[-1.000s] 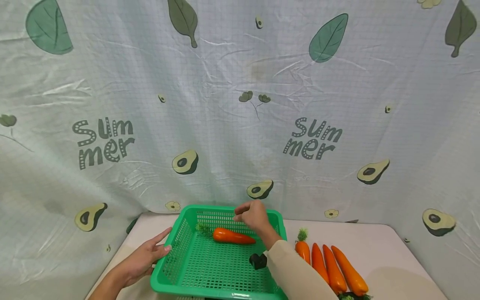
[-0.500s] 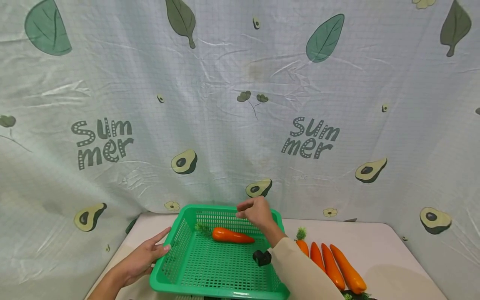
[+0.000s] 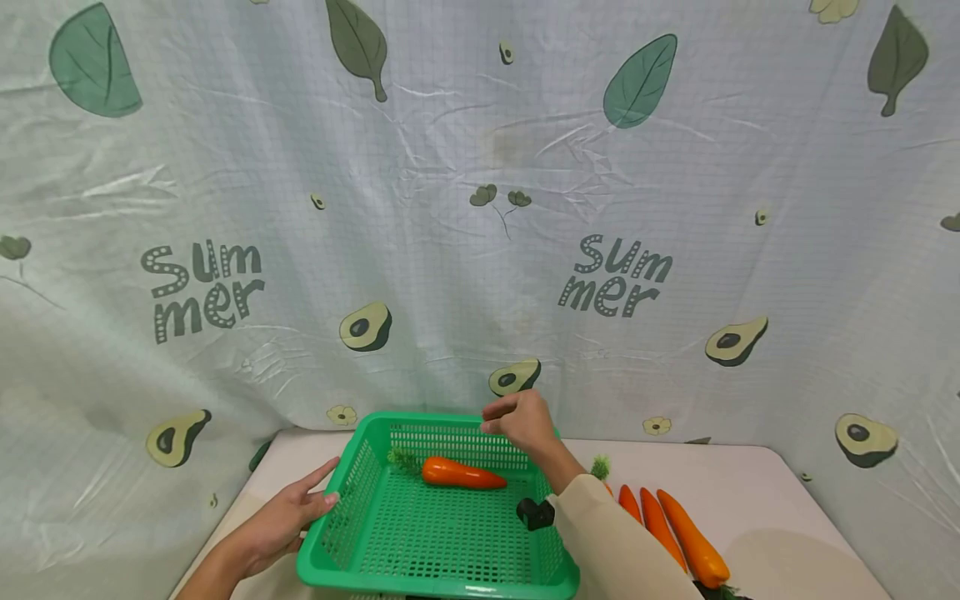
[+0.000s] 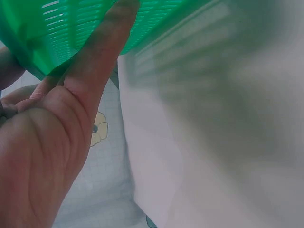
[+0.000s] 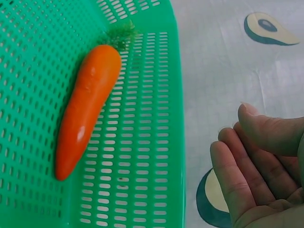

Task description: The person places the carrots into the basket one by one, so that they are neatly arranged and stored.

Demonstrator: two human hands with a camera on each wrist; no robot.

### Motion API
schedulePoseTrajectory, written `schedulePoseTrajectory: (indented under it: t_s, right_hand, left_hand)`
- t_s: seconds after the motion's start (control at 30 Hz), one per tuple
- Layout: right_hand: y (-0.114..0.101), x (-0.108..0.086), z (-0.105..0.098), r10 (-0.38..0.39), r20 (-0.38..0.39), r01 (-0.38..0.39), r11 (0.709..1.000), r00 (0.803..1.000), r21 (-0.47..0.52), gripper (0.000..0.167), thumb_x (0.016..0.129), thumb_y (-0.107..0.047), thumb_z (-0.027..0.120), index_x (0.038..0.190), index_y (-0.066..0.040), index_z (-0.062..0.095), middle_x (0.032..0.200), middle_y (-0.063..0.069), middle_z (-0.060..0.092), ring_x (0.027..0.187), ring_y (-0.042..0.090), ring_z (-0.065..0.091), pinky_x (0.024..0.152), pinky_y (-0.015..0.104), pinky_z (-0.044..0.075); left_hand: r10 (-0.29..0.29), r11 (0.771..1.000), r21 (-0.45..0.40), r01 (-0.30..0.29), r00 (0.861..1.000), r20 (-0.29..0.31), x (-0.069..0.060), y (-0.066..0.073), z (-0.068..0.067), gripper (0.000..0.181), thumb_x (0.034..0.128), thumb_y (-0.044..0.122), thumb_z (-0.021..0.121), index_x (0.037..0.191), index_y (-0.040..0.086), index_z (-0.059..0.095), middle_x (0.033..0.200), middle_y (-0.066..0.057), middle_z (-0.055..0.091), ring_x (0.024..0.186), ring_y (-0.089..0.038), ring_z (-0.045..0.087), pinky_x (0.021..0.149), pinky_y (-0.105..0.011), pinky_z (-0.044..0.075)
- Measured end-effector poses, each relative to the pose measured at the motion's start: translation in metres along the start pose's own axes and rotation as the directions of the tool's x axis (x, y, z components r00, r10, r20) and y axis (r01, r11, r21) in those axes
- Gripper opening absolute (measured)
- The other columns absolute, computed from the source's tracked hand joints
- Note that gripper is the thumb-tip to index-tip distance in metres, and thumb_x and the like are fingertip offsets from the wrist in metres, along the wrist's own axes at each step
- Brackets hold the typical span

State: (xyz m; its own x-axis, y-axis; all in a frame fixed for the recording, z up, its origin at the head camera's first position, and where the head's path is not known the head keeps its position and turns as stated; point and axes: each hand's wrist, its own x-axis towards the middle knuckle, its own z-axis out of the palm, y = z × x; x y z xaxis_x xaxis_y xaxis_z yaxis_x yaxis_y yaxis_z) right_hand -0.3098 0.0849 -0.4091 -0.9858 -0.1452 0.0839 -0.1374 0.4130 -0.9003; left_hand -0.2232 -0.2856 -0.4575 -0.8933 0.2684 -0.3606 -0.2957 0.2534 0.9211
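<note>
In the far part of the green basket (image 3: pixel 442 588), an orange carrot (image 3: pixel 463 473) lying close to the far wall, long axis running left to right, almost parallel to that wall with a slight slant. Thick end to the left, with a leafy tuft (image 3: pixel 403 458) on the left and a touch farther off; narrow tip pointing right and slightly near. In the right wrist view, the same taper from the tuft beside the slotted far wall down to a smooth orange point. At the left side of the basket, left grip (image 3: pixel 288 518) grasping the rim, thumb at the rim and a long finger laid along the outer wall. Over the right part of the far rim, right grip (image 3: pixel 525 421) released, fingers loosely bent and thumb raised, apart from the carrot. On the bench (image 3: pixel 757 487) to the right of the basket, more carrots (image 3: pixel 693 537) side by side, partly hidden behind the beige sleeve (image 3: pixel 615 533), narrow tips of three pointing far and slightly left, thick ends near. Just left of the cuff, a small black object (image 3: pixel 535 514). Behind the bench, a pale curtain (image 3: pixel 450 125) printed with avocados, leaves and lettering.
</note>
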Motion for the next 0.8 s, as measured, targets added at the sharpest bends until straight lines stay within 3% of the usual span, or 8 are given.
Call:
schedulePoseTrajectory:
  t_s: [0.8]
  right_hand:
    - [0.005,-0.003,-0.027,0.016,-0.042,-0.015,1.0,0.999,0.018,0.012,0.085,-0.004,0.084,0.097,-0.008,0.084,0.099,0.007,0.08,0.093,0.021,0.072,0.087,0.044,0.061]
  left_hand:
    - [-0.013,1.0,0.005,0.013,1.0,-0.017,0.0,0.004,0.004,0.079,0.1116,0.023,0.05,0.167,0.007,-0.004,0.154,-0.037,0.043,0.111,-0.025,0.07,0.087,-0.05,0.062]
